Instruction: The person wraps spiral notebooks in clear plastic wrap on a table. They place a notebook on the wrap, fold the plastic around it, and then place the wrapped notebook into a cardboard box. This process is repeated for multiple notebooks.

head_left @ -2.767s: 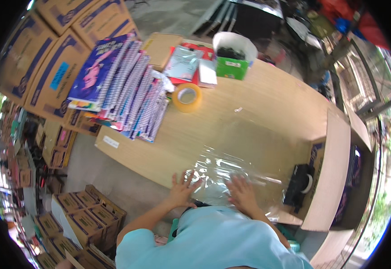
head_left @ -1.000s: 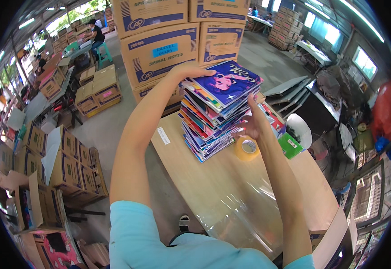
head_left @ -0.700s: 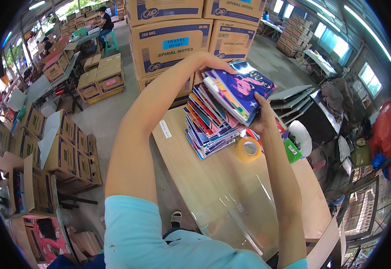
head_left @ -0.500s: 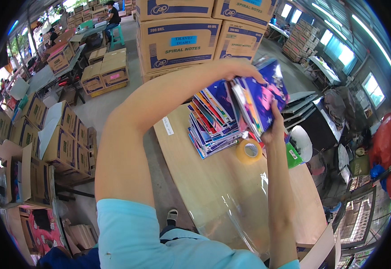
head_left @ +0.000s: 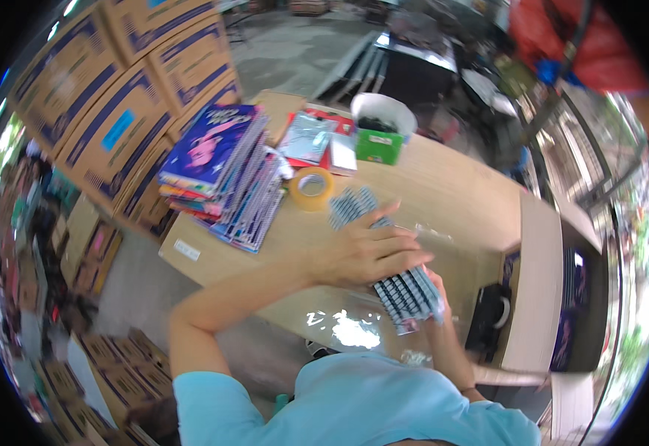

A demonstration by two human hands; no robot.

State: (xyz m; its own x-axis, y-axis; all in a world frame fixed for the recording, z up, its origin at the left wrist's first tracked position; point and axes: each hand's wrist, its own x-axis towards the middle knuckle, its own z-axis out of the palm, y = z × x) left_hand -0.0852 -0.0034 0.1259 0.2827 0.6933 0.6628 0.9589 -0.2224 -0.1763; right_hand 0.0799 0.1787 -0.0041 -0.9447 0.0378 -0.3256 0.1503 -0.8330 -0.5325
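A bundle of spiral notebooks (head_left: 406, 299), its rows of wire coils facing up, is between my hands over the near part of the table. My left hand (head_left: 373, 253) lies across the middle of the bundle, fingers stretched out and slightly apart. At the lower right end, my right hand (head_left: 437, 293) grips the bundle from the side; part of it is hidden by the notebooks. Clear plastic sheeting (head_left: 354, 331) shines on the table beneath. Farther left stands a stack of spiral notebooks (head_left: 209, 152), topped by a purple cover with a pink figure.
A roll of yellowish tape (head_left: 312, 188) lies beside the stack. Behind it are red and silvery packets (head_left: 310, 140) and a green-and-white container (head_left: 380, 141). An open carton (head_left: 536, 297) stands at the right, a black object (head_left: 488, 321) beside it. Large cartons (head_left: 109, 111) rise at the left.
The view has swung right. The purple-covered notebooks I held now top the stack, and my hands have come nearer my body, onto a bundle with its coils up.
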